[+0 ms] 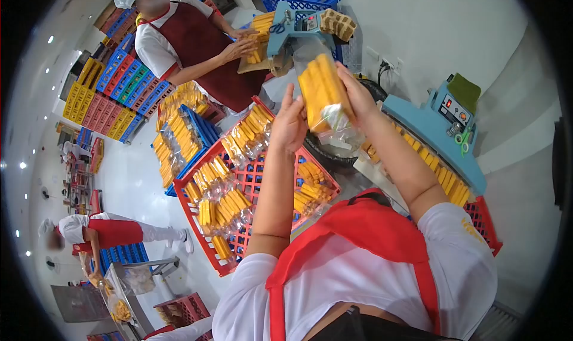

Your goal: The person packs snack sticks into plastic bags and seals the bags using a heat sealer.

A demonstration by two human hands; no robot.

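Observation:
A clear plastic bag of long yellow sticks (323,90) is held up at the upper middle, its crumpled end toward me. My right hand (357,96) grips the bag's right side. My left hand (289,121) is at the left side of the bag, with its fingers apart and one pointing up; whether it touches the plastic is hard to tell. Below the hands, a red crate (253,189) holds several bagged bundles of yellow sticks (230,207). More sticks (441,174) lie in a row beside the blue sealing machine (439,126) on the right.
Across from me a co-worker (197,48) handles yellow sticks beside another sealer (298,28). Blue crates (203,132) with bags stand left of the red one. Stacked coloured crates (119,84) and another person (101,230) at a metal table (128,293) are farther left.

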